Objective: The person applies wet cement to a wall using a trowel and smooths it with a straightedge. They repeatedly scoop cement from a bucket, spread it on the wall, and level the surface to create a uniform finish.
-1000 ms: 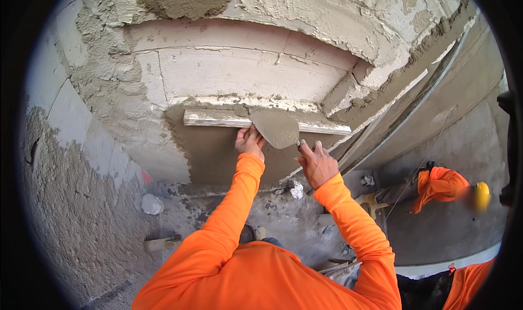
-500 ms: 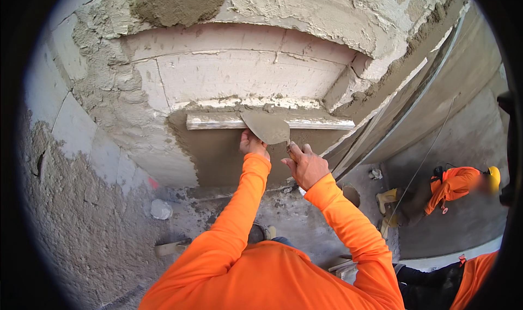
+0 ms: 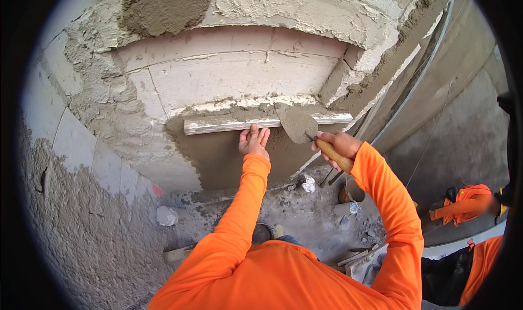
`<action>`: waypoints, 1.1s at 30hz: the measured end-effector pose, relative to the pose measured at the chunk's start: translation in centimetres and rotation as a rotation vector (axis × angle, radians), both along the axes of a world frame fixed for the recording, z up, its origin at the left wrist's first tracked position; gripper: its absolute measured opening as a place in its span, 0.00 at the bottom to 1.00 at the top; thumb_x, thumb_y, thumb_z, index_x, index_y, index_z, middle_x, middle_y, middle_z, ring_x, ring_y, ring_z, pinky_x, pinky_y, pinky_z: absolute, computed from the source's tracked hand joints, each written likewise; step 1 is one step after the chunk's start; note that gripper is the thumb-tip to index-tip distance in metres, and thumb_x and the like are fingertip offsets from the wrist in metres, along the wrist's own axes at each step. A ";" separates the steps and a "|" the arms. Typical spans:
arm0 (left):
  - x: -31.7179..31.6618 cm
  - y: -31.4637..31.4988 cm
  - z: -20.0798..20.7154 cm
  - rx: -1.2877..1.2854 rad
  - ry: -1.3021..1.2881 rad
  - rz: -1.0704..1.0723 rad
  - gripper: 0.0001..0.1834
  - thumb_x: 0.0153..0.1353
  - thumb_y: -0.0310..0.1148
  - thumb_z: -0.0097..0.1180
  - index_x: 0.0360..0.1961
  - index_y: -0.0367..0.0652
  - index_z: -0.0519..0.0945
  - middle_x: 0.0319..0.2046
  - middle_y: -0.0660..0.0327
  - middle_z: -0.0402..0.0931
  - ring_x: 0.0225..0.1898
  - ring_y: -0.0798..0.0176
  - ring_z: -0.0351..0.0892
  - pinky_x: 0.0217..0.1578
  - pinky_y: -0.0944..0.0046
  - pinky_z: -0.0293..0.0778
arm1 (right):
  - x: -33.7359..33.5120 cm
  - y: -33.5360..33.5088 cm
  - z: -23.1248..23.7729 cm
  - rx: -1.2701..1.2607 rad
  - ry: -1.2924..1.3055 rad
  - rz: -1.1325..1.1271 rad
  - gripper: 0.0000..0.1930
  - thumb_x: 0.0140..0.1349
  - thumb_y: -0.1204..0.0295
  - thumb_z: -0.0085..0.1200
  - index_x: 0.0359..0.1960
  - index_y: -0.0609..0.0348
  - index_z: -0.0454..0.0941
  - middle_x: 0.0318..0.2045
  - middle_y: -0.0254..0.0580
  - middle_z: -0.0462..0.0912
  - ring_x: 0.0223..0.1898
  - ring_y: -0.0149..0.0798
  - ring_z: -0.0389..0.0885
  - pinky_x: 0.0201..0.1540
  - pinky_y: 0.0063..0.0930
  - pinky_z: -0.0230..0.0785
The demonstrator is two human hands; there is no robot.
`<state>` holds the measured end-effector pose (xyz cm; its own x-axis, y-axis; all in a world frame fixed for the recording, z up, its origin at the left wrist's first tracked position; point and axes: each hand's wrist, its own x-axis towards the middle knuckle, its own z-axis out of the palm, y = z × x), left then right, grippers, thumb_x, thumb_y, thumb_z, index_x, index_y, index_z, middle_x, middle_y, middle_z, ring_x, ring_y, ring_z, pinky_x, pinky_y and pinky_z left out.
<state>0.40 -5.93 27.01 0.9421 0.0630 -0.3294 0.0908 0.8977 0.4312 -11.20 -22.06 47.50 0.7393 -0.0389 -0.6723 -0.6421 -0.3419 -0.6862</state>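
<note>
- Trowel [image 3: 297,123] sits just right of the middle of the long white board [image 3: 218,125], its grey, mortar-smeared blade overlapping the board's front edge and upper face.
- Right hand [image 3: 340,146] holds the trowel, fingers wrapped around the rounded wooden handle [image 3: 333,155], which slants down and to the right from the blade.
- Left hand [image 3: 254,142] is left of the blade and apart from it, fingers slightly spread and pointing up, tips at the board's lower edge; I cannot tell whether they grip it.
- The board runs nearly level along the foot of a pale recess [image 3: 234,73], with mortar [image 3: 239,114] behind it and a darker smoothed patch [image 3: 218,155] below.
- On the floor [image 3: 297,217], a bucket [image 3: 351,191] stands near a crumpled white lump [image 3: 309,183].
- A co-worker [image 3: 466,204] in orange is at the far right.
</note>
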 end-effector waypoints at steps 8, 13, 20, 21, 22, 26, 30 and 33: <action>0.4 -0.7 -0.7 -0.010 0.055 0.067 0.11 0.65 0.24 0.58 0.47 0.43 0.72 0.42 0.60 0.80 0.38 0.62 0.84 0.37 0.63 0.84 | 5.1 5.5 0.4 0.092 0.111 0.203 0.24 0.75 0.49 0.33 0.41 0.55 0.74 0.19 0.32 0.69 0.13 0.30 0.66 0.14 0.30 0.65; 0.4 -1.0 -1.5 -0.018 0.110 0.053 0.14 0.61 0.21 0.58 0.48 0.45 0.74 0.37 0.62 0.79 0.34 0.69 0.79 0.33 0.69 0.78 | 6.8 9.0 0.1 -0.014 -0.029 0.329 0.23 0.74 0.50 0.38 0.38 0.57 0.75 0.21 0.35 0.73 0.15 0.31 0.71 0.15 0.30 0.67; 1.6 -1.2 -3.7 -0.133 -0.080 0.059 0.11 0.65 0.23 0.45 0.47 0.42 0.73 0.41 0.60 0.78 0.40 0.61 0.78 0.42 0.60 0.78 | 5.8 13.1 -1.3 -1.029 -0.798 0.778 0.17 0.65 0.62 0.45 0.47 0.61 0.76 0.35 0.59 0.83 0.32 0.61 0.83 0.39 0.52 0.76; 1.5 -1.1 -3.8 -0.082 -0.101 0.037 0.11 0.65 0.23 0.45 0.47 0.42 0.73 0.42 0.59 0.78 0.40 0.61 0.78 0.43 0.60 0.77 | 5.8 13.5 -1.3 -1.074 -0.833 0.783 0.17 0.65 0.62 0.45 0.47 0.61 0.75 0.36 0.58 0.83 0.32 0.60 0.84 0.38 0.52 0.76; 1.3 -0.9 -3.7 -0.017 -0.065 -0.003 0.11 0.65 0.22 0.45 0.47 0.41 0.72 0.43 0.59 0.78 0.41 0.61 0.78 0.43 0.60 0.77 | 5.7 13.7 -1.2 -1.105 -0.860 0.786 0.17 0.66 0.62 0.45 0.48 0.60 0.74 0.37 0.58 0.83 0.32 0.59 0.84 0.38 0.51 0.76; 0.4 -0.8 -1.8 -0.031 -0.008 0.056 0.11 0.60 0.15 0.49 0.41 0.39 0.73 0.36 0.63 0.78 0.34 0.70 0.76 0.36 0.70 0.74 | 5.2 13.7 -0.6 -1.185 -0.855 0.792 0.15 0.66 0.63 0.47 0.48 0.58 0.74 0.39 0.58 0.82 0.32 0.58 0.84 0.35 0.51 0.77; 0.4 -0.4 0.1 -0.020 0.004 0.110 0.06 0.64 0.20 0.56 0.39 0.41 0.73 0.33 0.65 0.78 0.30 0.73 0.73 0.30 0.72 0.70 | 4.6 13.8 -0.7 -1.202 -0.875 0.783 0.15 0.65 0.62 0.49 0.48 0.57 0.74 0.40 0.56 0.81 0.32 0.58 0.84 0.33 0.50 0.77; 0.3 -0.4 0.2 -0.069 0.025 0.074 0.08 0.63 0.23 0.61 0.38 0.42 0.73 0.31 0.66 0.79 0.29 0.72 0.72 0.29 0.71 0.70 | 4.5 13.5 -0.8 -1.184 -0.906 0.711 0.14 0.64 0.61 0.53 0.46 0.54 0.74 0.37 0.53 0.79 0.31 0.58 0.83 0.33 0.50 0.76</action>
<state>0.67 -6.28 27.25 0.9271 0.1081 -0.3589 0.0335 0.9298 0.3665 -6.73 -8.60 46.74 0.9426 0.3135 0.1153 0.3012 -0.9469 0.1126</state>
